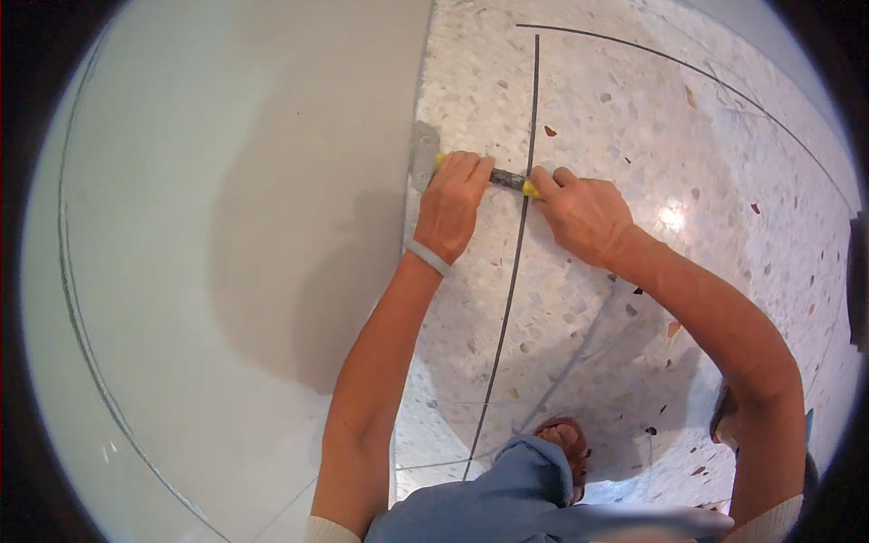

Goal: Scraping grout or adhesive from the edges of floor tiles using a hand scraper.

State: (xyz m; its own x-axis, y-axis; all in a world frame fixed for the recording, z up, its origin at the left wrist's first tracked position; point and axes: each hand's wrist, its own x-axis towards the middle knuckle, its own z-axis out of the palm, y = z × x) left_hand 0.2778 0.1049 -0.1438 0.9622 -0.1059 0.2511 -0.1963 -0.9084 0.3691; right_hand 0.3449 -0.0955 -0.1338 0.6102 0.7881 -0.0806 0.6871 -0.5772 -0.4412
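A scraper with a black and yellow handle (507, 179) lies crosswise between my two hands, low over the speckled floor. Its flat grey blade (423, 156) is at the line where the floor meets the pale wall on the left. My left hand (450, 201) is closed round the handle close to the blade, partly covering it. My right hand (579, 213) grips the yellow end of the handle. Most of the palm side of both hands is hidden.
The smooth pale wall (181, 226) fills the left side. Across the terrazzo floor (634, 127) run a long dark strip (511, 290) and another dark strip (647, 48) at the far side. My sandalled foot (566, 439) and blue trouser leg (507, 484) show at the bottom.
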